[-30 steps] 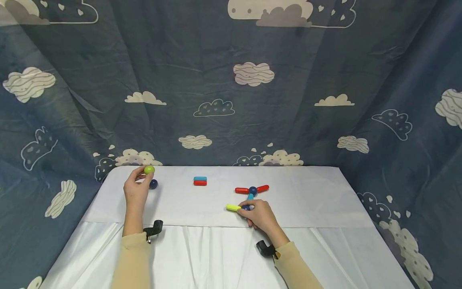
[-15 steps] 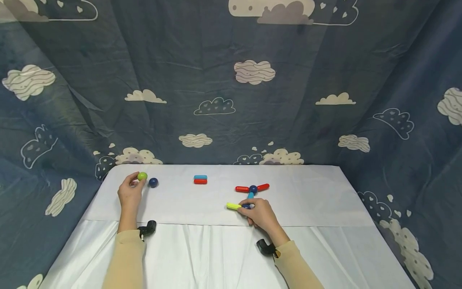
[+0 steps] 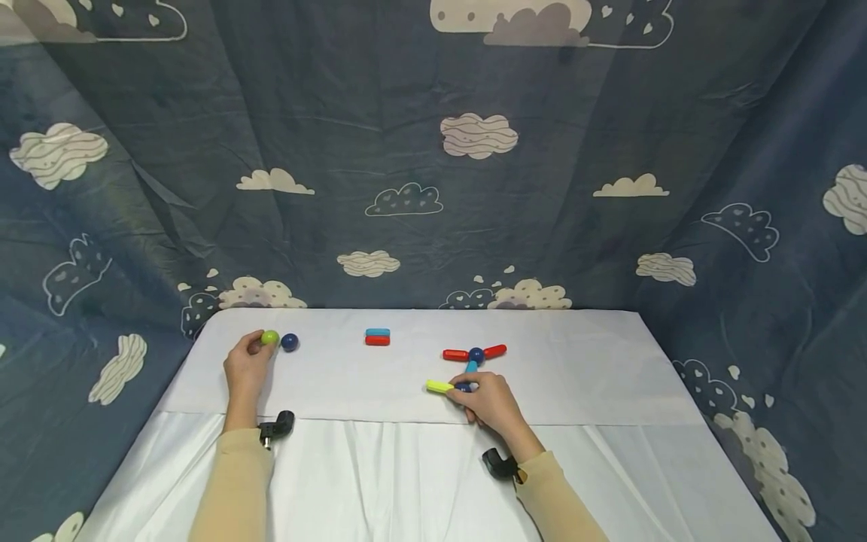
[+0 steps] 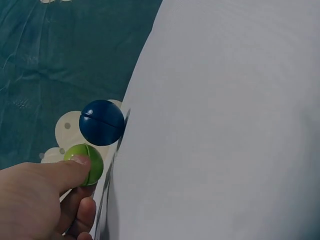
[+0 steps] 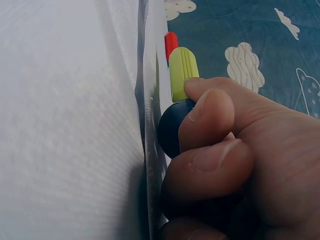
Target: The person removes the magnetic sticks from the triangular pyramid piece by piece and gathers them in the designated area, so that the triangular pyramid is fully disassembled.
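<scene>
Pinching on both sides. Left hand point(image 3: 245, 369), left of centre in the head view, has a green ball point(image 3: 269, 338) between thumb and fingers; the left wrist view shows the thumb laid across the ball's near face, remaining fingers curled below it. Whether the ball touches the table point(image 3: 576, 376), cannot tell. Loose blue ball point(image 3: 290, 343) just to its right, near the far edge of the white cloth

Right hand point(image 3: 496, 403), lower right of centre in the head view: fingers closed about a dark blue ball point(image 3: 463, 388), with a yellow stick point(image 3: 439, 386) pointing out of the grip to the left. In the right wrist view one fingertip lies against the yellow stick's side, another over the ball, the rest folded underneath

Directly above that hand, a navy ball point(image 3: 476, 356) bearing a red stick on its left point(image 3: 455, 354), a second red stick on its right point(image 3: 495, 351), and a light blue stick point(image 3: 471, 366) running down toward the fingers; its lower end is hidden. Upper middle of the table: a blue bar point(image 3: 378, 331) lying alongside a red bar point(image 3: 377, 340), no hand near them
</scene>
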The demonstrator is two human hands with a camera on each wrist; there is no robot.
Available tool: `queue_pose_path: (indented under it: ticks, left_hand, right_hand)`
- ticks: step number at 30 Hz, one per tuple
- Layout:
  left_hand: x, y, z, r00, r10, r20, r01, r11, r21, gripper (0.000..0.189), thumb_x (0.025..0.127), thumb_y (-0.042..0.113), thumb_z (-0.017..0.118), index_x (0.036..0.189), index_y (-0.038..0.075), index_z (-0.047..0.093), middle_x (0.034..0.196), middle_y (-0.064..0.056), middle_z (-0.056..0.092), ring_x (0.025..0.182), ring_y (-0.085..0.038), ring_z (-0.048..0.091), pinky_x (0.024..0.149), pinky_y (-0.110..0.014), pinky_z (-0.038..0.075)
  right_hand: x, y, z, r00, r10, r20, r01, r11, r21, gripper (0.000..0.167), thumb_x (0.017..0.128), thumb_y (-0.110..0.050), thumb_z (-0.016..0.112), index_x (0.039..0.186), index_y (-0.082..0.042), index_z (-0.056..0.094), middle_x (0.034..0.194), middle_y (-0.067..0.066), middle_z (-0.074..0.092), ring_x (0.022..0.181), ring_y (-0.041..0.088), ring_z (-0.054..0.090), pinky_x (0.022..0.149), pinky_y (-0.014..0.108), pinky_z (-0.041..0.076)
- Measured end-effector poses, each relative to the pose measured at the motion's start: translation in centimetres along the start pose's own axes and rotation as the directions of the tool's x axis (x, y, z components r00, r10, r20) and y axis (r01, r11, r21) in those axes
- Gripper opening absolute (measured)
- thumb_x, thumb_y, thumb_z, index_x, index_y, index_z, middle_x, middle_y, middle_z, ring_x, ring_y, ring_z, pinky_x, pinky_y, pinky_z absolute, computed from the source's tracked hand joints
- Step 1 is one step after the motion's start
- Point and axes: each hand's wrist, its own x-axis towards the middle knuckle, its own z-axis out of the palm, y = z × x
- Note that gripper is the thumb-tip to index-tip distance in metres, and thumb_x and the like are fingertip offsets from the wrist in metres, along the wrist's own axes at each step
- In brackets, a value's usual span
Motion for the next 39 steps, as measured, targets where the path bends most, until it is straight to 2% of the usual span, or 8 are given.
queue_pose_path:
  ticks: [11,21,27,32,36,39]
  left_hand:
    - [0.11,-0.05,0.44,0.999,0.047,-0.017,-0.046,0.997,0.057,0.045,0.102,0.012,0.066,0.145,-0.002,0.059,0.137,-0.028,0.066,0.125,-0.042,0.058,0.111,-0.056,0.042]
    - [-0.2,0.08,0.4,0.999,0.046,-0.015,-0.045,0.997,0.063,0.047,0.101,0.013,0.066,0.145,-0.002,0.059,0.137,-0.029,0.065,0.127,-0.044,0.057,0.113,-0.058,0.04]
    - [-0.36,0.08,0.37,0.999,0.042,-0.005,-0.042,0.997,0.066,0.05,0.101,0.014,0.068,0.147,-0.001,0.057,0.141,-0.028,0.063,0.129,-0.043,0.056,0.113,-0.058,0.042]
    - [-0.28,-0.1,0.43,1.0,0.022,-0.007,-0.021,0.998,0.052,0.051,0.1,0.014,0.069,0.148,0.0,0.056,0.143,-0.026,0.063,0.13,-0.041,0.056,0.114,-0.057,0.042]
    - [-0.26,-0.17,0.41,1.0,-0.006,-0.022,0.006,1.0,0.005,0.052,0.1,0.017,0.069,0.149,0.003,0.057,0.146,-0.021,0.063,0.131,-0.037,0.057,0.11,-0.049,0.046]
    - [-0.67,0.13,0.05,0.998,-0.034,-0.057,0.029,0.996,-0.079,0.051,0.101,0.019,0.07,0.149,0.005,0.059,0.148,-0.016,0.064,0.128,-0.029,0.058,0.098,-0.032,0.049]
  right_hand:
    - [0.15,0.11,-0.05,1.0,-0.006,-0.001,0.006,1.0,-0.009,0.026,0.093,-0.029,0.082,0.116,-0.017,0.08,0.045,-0.006,0.054,0.035,0.008,0.041,0.04,0.02,0.032]
    - [0.15,0.07,-0.07,1.0,-0.007,0.004,0.007,1.0,-0.011,0.027,0.093,-0.03,0.082,0.116,-0.017,0.08,0.045,-0.006,0.053,0.035,0.008,0.041,0.04,0.02,0.031]
    - [0.1,0.1,-0.03,0.999,-0.032,-0.008,0.032,0.999,-0.011,0.026,0.092,-0.029,0.082,0.115,-0.016,0.08,0.045,-0.006,0.053,0.036,0.007,0.042,0.04,0.02,0.031]
    - [0.17,0.13,0.01,1.0,-0.018,-0.006,0.018,1.0,-0.012,0.026,0.092,-0.03,0.082,0.114,-0.017,0.08,0.045,-0.006,0.053,0.035,0.007,0.043,0.041,0.02,0.031]
    - [0.14,0.2,0.05,1.0,-0.018,-0.011,0.018,1.0,-0.016,0.026,0.092,-0.03,0.082,0.115,-0.017,0.08,0.045,-0.006,0.052,0.036,0.008,0.043,0.041,0.02,0.031]
    - [0.1,0.23,0.08,1.0,-0.02,-0.011,0.019,1.0,-0.013,0.026,0.092,-0.03,0.082,0.115,-0.017,0.08,0.045,-0.006,0.053,0.036,0.008,0.043,0.042,0.021,0.031]
